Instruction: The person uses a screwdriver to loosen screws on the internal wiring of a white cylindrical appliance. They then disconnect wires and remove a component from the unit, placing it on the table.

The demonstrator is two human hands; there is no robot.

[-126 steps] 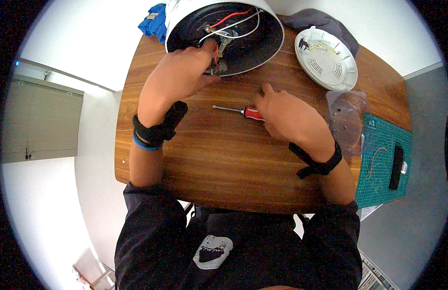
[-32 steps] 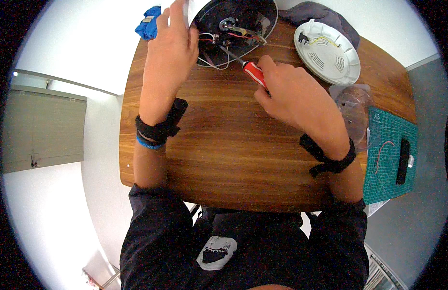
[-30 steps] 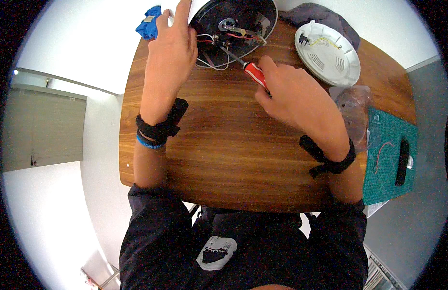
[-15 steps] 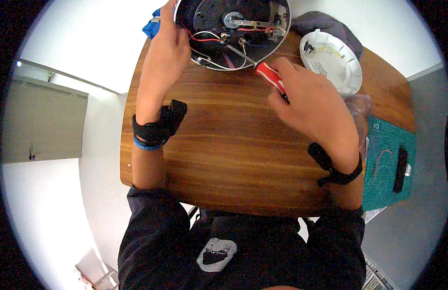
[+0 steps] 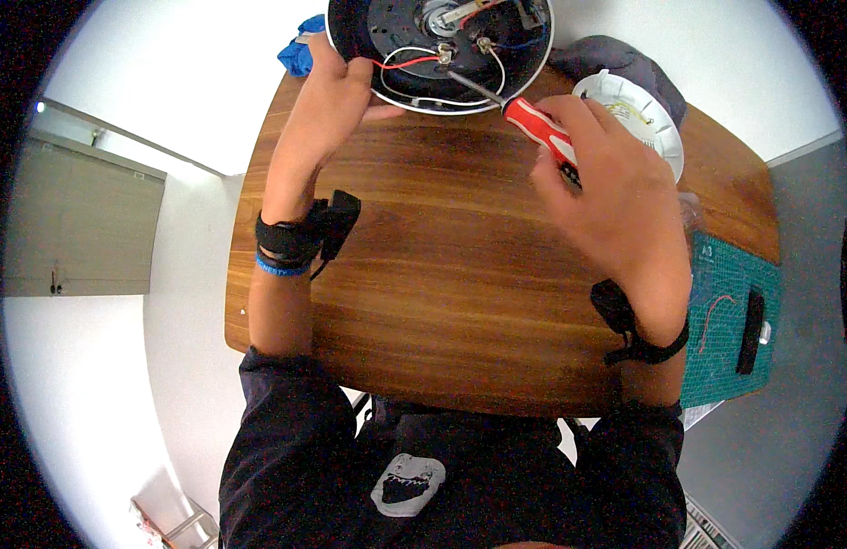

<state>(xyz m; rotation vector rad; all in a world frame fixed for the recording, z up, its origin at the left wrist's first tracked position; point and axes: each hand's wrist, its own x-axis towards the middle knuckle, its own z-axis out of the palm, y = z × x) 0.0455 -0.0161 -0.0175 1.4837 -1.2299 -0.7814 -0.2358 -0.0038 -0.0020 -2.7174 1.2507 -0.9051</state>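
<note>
At the far edge of the table stands a round, pale-rimmed appliance (image 5: 412, 27), its open underside showing a black inside with red, white and blue wires and metal terminals. My left hand (image 5: 337, 96) grips its left rim, the thumb and fingers partly hidden behind the edge. In my right hand (image 5: 620, 188) is a screwdriver (image 5: 531, 121) with a red and white handle. Its shaft slants up and left into the housing, and the tip is beside a terminal near the red wire. Whether the tip touches a screw I cannot tell.
To the right lies a round white cover (image 5: 657, 133) with slots, partly behind my right hand. A dark grey cloth (image 5: 616, 59) is behind it. On the right edge rests a green cutting mat (image 5: 721, 357) with a black strip and thin wire. Blue material (image 5: 297, 57) sits far left.
The appliance has shifted up and tilted in the view, showing less of its upper part. My right hand and the screwdriver have moved slightly right. My left hand keeps its hold.
</note>
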